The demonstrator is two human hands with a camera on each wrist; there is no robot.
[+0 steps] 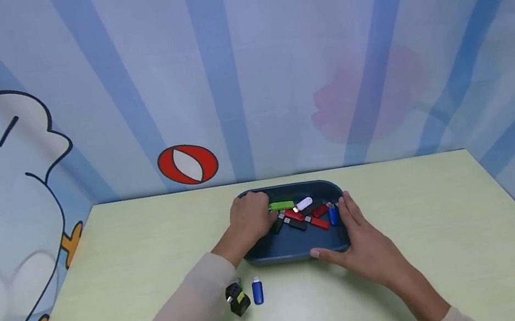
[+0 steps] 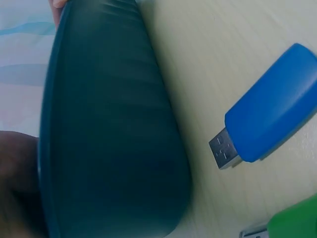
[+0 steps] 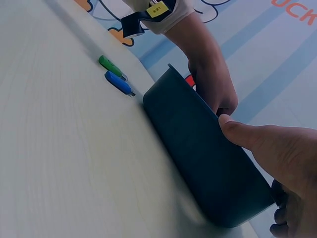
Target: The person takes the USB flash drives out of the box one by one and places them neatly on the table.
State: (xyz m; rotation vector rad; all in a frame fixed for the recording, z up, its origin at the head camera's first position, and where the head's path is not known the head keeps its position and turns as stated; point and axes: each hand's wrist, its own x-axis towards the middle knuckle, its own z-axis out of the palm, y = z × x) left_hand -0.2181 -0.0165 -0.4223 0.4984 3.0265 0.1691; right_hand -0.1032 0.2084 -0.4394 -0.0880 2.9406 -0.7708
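Note:
A dark blue rectangular bin holds several USB sticks, among them a green one, a white one, a blue one and a red one. My left hand is over the bin's left part, its fingers bent and its thumb close to a black stick. Whether it holds anything is hidden. At the right end, my right hand holds the bin, thumb on the front rim and fingers along the right side; its thumb shows in the right wrist view.
In front of the bin, another blue USB stick lies on the pale table. Beside it is a green stick, partly covered by the left wrist camera in the head view. A printed cloth wall stands behind the table.

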